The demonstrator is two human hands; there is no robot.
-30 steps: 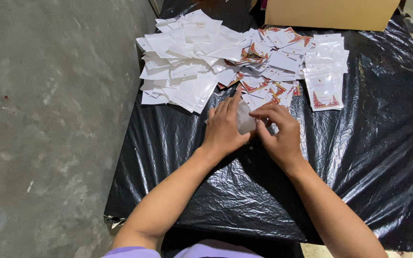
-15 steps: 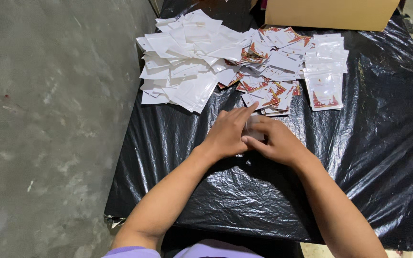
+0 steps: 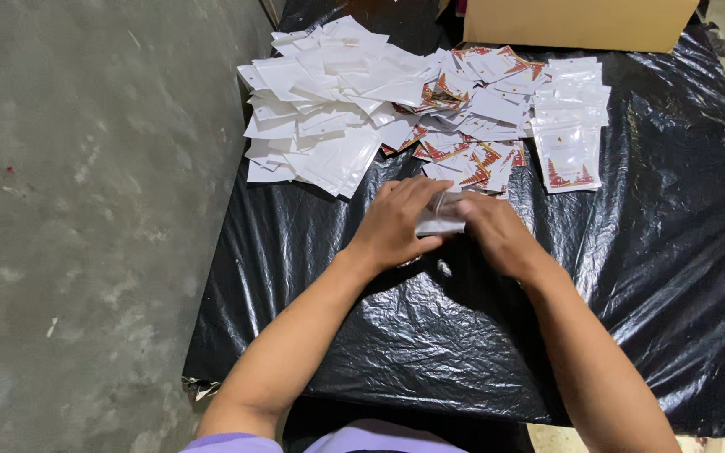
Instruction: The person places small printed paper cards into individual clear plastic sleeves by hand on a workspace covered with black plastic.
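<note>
Left hand (image 3: 400, 222) and right hand (image 3: 497, 235) meeting over the black plastic sheet (image 3: 665, 252), fingers of both closed on one small clear packet (image 3: 440, 220) pinched between them. Packet lying flat between the two sets of fingertips, long axis roughly left to right, equally near both hands. Just beyond, near but apart: the heap of white packets (image 3: 329, 109) and the red-printed cards (image 3: 472, 164).

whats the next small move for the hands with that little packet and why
Probably set the small white packet on a pile: both the left hand and right hand pinch it just short of the heap of packets.
</note>
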